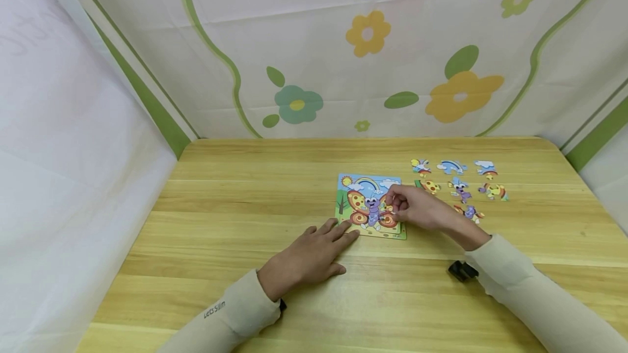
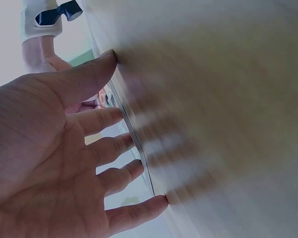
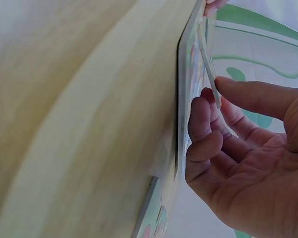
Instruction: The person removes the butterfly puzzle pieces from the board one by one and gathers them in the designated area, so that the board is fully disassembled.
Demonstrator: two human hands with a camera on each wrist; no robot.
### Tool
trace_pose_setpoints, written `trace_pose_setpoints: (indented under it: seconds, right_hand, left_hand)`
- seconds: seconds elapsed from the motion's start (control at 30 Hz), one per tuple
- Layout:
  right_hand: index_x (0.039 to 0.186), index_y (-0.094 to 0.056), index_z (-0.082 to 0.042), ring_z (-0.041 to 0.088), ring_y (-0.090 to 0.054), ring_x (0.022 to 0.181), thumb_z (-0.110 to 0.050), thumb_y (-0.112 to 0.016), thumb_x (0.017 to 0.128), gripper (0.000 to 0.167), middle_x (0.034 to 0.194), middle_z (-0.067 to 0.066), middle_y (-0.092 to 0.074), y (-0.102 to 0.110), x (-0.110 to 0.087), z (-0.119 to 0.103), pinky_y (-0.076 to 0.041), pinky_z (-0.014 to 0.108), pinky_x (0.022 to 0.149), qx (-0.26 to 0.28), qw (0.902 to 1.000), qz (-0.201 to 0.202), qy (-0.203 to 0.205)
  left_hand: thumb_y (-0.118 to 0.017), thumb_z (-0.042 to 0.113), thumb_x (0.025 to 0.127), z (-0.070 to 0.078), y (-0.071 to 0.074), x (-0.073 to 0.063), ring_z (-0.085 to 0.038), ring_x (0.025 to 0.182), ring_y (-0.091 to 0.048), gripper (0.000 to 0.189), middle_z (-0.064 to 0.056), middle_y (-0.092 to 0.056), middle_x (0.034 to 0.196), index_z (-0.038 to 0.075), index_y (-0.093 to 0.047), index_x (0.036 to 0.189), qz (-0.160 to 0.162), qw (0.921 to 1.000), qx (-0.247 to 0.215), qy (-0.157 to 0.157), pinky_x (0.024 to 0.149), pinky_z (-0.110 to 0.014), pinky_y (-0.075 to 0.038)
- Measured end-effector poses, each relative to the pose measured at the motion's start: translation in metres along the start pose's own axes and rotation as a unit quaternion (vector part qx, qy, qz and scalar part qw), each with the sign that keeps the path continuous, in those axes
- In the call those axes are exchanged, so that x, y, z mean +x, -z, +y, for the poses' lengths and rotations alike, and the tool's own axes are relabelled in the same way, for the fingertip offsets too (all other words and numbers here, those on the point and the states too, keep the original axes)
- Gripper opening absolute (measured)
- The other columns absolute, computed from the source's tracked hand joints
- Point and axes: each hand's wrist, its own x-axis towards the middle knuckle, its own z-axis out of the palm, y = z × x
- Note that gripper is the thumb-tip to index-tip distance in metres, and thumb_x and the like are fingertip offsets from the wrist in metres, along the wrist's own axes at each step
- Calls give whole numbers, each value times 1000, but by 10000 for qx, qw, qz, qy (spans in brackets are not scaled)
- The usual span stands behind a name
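Observation:
A square butterfly puzzle board [image 1: 365,195] lies on the wooden table [image 1: 245,195]. My left hand [image 1: 319,249] rests flat, fingers straight, its fingertips touching the board's near left corner. In the left wrist view the left hand [image 2: 64,148] presses its spread fingertips along the board's edge [image 2: 131,134]. My right hand [image 1: 396,204] is over the butterfly's right wing and pinches a puzzle piece there. The right wrist view shows that thin puzzle piece [image 3: 208,69] tilted up from the board [image 3: 185,99], held between my thumb [image 3: 258,96] and curled fingers.
Several loose puzzle pieces lie to the right of the board, among them a rainbow piece [image 1: 451,166] and a purple one [image 1: 459,188]. A flowered cloth backdrop [image 1: 368,59] closes the table's far side, and white cloth hangs along the left.

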Motion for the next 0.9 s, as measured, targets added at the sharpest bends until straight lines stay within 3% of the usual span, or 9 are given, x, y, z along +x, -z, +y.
trace_pose_setpoints:
  seconds: [0.27, 0.43, 0.6, 0.73, 0.9]
  right_hand:
    - [112, -60, 1, 21, -61, 79, 5, -60, 100, 13, 92, 14, -63, 13, -12, 1, -49, 27, 64, 518, 9985, 184, -27]
    - [114, -61, 2, 19, -62, 84, 5, -59, 100, 14, 99, 17, -63, 30, -27, 9, -52, 29, 63, 551, 9974, 430, -150]
    - [116, -62, 2, 13, -58, 81, -2, -61, 103, 15, 106, 15, -62, 53, -50, 28, -51, 30, 61, 308, 9964, 738, -294]
    - [120, -60, 5, 18, -55, 68, -5, -59, 105, 17, 100, 11, -63, 74, -72, 50, -48, 33, 56, 238, 9943, 954, -425]
    - [120, -59, 4, 20, -57, 70, -6, -57, 107, 16, 95, 2, -64, 98, -94, 79, -49, 34, 58, 309, 9912, 1109, -646]
  left_hand:
    - [-58, 47, 106, 0, 0, 0, -25, 162, -26, 73, 1, -21, 176, 26, -26, 168, 24, 10000, 71, -31, 120, -52, -42]
    - [-58, 48, 106, 0, -1, 0, -25, 161, -27, 74, 0, -22, 176, 26, -26, 168, 51, 9999, 126, -43, 119, -51, -43]
    - [-58, 48, 106, 0, -1, 0, -25, 161, -27, 74, 0, -23, 176, 25, -27, 168, 59, 9999, 148, -53, 119, -51, -43]
    - [-58, 48, 106, 0, 0, 0, -25, 161, -26, 74, 1, -22, 176, 25, -26, 168, 27, 9999, 124, -58, 120, -51, -43]
    - [-58, 47, 106, 0, 0, -1, -25, 161, -26, 73, 0, -22, 176, 25, -27, 168, 31, 10000, 80, -45, 120, -52, -42]
